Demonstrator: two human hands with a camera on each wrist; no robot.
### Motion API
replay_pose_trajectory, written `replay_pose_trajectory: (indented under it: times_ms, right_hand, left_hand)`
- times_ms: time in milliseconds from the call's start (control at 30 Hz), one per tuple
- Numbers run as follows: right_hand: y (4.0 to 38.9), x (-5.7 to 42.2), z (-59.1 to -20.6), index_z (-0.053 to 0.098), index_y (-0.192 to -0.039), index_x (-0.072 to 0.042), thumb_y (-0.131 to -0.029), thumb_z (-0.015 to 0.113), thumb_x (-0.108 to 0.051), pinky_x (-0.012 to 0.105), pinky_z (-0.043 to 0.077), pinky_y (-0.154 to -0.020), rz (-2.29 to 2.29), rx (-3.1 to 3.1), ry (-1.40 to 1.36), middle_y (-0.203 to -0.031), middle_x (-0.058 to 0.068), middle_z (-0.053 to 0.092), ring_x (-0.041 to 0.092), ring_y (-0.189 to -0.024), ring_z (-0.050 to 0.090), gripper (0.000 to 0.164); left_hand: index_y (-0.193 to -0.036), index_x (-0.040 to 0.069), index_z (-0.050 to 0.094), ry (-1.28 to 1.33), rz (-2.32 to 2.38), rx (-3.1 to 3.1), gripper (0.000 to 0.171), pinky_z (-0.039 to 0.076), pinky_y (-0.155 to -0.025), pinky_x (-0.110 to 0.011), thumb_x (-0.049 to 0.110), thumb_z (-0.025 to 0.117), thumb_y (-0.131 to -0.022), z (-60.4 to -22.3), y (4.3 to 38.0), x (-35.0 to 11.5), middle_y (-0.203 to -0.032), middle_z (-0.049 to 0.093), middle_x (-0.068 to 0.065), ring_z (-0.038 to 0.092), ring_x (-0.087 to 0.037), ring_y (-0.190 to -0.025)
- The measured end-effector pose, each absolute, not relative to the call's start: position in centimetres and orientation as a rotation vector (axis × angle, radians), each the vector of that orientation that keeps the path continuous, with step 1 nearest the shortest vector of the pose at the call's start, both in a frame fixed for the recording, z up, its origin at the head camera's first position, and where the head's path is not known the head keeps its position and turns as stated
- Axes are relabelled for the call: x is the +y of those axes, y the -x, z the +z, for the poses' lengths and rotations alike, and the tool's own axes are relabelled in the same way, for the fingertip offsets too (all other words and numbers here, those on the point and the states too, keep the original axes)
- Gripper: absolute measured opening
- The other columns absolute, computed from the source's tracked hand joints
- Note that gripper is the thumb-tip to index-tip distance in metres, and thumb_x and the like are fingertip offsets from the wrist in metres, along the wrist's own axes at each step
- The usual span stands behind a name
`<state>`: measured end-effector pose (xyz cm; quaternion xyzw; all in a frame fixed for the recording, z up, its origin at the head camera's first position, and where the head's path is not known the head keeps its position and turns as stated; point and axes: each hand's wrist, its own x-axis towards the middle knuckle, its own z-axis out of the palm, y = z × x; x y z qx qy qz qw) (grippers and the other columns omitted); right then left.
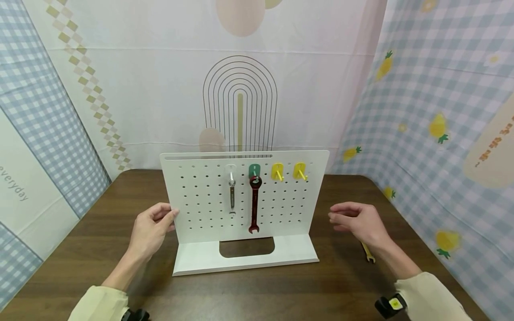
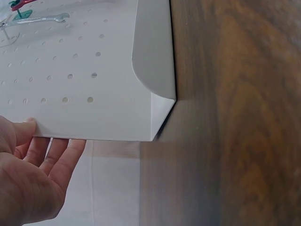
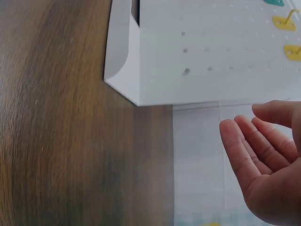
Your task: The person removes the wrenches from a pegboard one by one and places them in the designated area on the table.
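A white pegboard (image 1: pixel 201 209) stands upright on its base on the table. My left hand (image 1: pixel 151 229) pinches its left edge, thumb on the front face and fingers behind, as the left wrist view (image 2: pixel 35 181) also shows. To the right of the board my right hand (image 1: pixel 361 223) is held apart from it, fingers loosely bent and nothing in them. A small silver wrench (image 1: pixel 232 196) hangs from a clear hook (image 1: pixel 230 170). Beside it a larger red wrench (image 1: pixel 254 205) hangs from a green hook (image 1: pixel 254 168). Two yellow hooks (image 1: pixel 277 171) further right carry nothing.
On the brown wooden table (image 1: pixel 241 294) a yellow wrench (image 1: pixel 368 253) lies partly hidden under my right wrist. Behind the board hangs a white patterned cloth (image 1: pixel 160 98), and a checked cloth (image 1: pixel 421 80) closes off the right side.
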<state>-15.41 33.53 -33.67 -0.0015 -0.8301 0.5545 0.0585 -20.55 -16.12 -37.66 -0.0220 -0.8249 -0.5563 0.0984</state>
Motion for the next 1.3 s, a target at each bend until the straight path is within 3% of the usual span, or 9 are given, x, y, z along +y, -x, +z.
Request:
replay_pose_trajectory:
  times_ms: [267, 967, 1300]
  right_hand:
    - [15.1, 32.3, -33.2, 0.067, -0.12, 0.014, -0.097, 0.077, -0.006, 0.037, 0.068, -0.081, 1.773, -2.468, -0.12, -0.099, -0.001, 0.079, 0.014, -0.092, 0.078, 0.032]
    - [14.9, 29.0, -32.7, 0.057, -0.129, 0.022, -0.095, 0.074, 0.003, 0.039, 0.068, -0.082, 1.891, -2.443, -0.257, -0.115, 0.027, 0.075, 0.015, -0.098, 0.078, 0.042]
    - [14.9, 28.0, -32.3, 0.057, -0.129, 0.022, -0.095, 0.074, 0.003, 0.039, 0.068, -0.081, 1.924, -2.427, -0.313, -0.113, 0.021, 0.078, 0.013, -0.096, 0.078, 0.043]
  left_hand:
    - [-0.116, -0.004, 0.07, 0.079, -1.637, -2.439, 0.024, 0.062, -0.072, -0.015, 0.017, 0.07, -0.104, -37.7, 20.5, -16.1, -0.101, 0.076, -0.011, 0.067, -0.002, -0.081]
    - [-0.116, -0.004, 0.07, 0.07, -1.655, -2.424, 0.025, 0.062, -0.072, -0.016, 0.018, 0.071, -0.104, -37.7, 20.5, -16.1, -0.099, 0.076, -0.009, 0.067, -0.002, -0.08]
    - [-0.116, -0.004, 0.07, 0.07, -1.655, -2.428, 0.025, 0.062, -0.072, -0.016, 0.018, 0.07, -0.104, -37.6, 20.5, -16.1, -0.1, 0.076, -0.009, 0.068, -0.002, -0.08]
